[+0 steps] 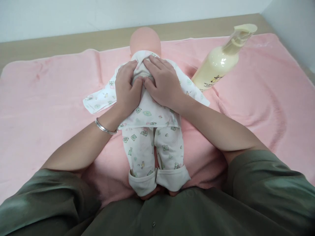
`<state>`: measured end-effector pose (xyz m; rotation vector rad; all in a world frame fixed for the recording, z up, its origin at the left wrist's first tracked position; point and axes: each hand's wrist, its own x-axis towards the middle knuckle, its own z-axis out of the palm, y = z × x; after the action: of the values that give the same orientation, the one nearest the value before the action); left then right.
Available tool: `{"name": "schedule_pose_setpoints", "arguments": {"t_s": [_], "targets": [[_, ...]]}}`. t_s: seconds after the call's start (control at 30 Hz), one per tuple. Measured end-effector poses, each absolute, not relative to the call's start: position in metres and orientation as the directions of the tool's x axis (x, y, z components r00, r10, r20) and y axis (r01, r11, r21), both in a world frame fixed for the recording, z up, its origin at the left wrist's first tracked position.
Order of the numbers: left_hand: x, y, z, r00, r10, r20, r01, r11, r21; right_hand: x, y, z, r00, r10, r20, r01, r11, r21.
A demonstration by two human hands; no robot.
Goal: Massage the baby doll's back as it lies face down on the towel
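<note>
One doll [154, 113] lies face down in front of me on a pink blanket [49, 85], its bare head [145, 41] pointing away and its legs toward my body, which I take to be so that its back sits squarely under both my arms. The blanket, I suppose, softens the tabletop [81, 36], which shows as a tan strip along the white wall [123, 13]. A pale yellow pump bottle [214, 67] is off past the doll's sleeve on my right, probably set there to be near yet out of my forearms' way; whether its base touches that sleeve I cannot tell. The trouser cuffs [173, 178] are turned up, perhaps because the legs run long, and a little of the feet shows beneath them. My left hand [128, 85] and my right hand [163, 80] are laid flat on the upper back of the printed shirt [157, 121], just below the neck. Each is spread out rather than curled, the four fingers close together and aimed toward the head, the thumbs angled inward so their tips nearly meet over the spine. Neither pinches any cloth that I can see; how hard they press, I can't tell.
</note>
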<state>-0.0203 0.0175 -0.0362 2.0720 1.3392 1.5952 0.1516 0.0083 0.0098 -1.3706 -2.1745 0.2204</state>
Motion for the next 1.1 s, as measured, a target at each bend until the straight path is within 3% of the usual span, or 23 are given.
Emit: {"name": "schedule_pose_setpoints", "arguments": {"t_s": [0.93,1.1], "targets": [[-0.020,0.020,-0.035,-0.013,0.789,0.615,0.493,-0.530,0.690,0.152,0.010,0.009,-0.321,0.865,0.386,0.754,0.480,-0.448],[-0.016,0.013,-0.030,-0.023,0.761,0.648,0.496,-0.554,0.669,0.152,0.005,0.012,-0.340,0.845,0.413,0.758,0.506,-0.410]]}}
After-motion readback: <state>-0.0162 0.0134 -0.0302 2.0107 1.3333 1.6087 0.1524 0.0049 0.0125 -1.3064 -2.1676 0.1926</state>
